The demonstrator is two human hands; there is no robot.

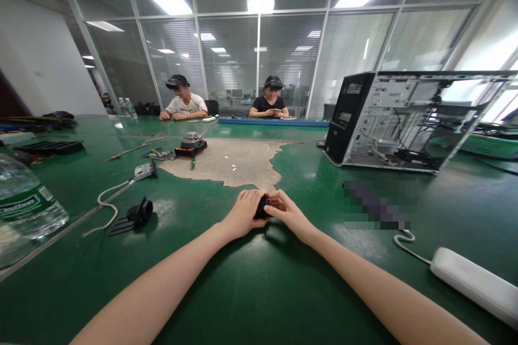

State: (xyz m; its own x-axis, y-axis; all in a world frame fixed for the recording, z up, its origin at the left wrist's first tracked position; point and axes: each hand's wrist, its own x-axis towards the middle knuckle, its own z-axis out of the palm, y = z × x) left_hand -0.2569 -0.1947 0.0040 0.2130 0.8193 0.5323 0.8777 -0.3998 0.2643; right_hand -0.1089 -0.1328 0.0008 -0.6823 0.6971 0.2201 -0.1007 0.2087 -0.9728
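Both of my hands meet around a small black boxy part (262,207) just above the green table (259,296). My left hand (246,212) wraps over its left side, fingers curled round the far edge. From the right, the thumb and fingers of my right hand (288,213) pinch it. Much of the part is covered by my fingers, so its exact kind is unclear. Beyond my hands a bare, torn-edged patch (243,161) shows in the green surface, with small white bits on it.
An opened computer case (352,124) stands at right, near a blurred phone-like object (376,205) and a white power adapter (473,280). Left are a water bottle (28,199), a black bracket (137,215) and a metal-cased part (144,170). A round-topped fan (191,143) sits beyond. Two people sit opposite.
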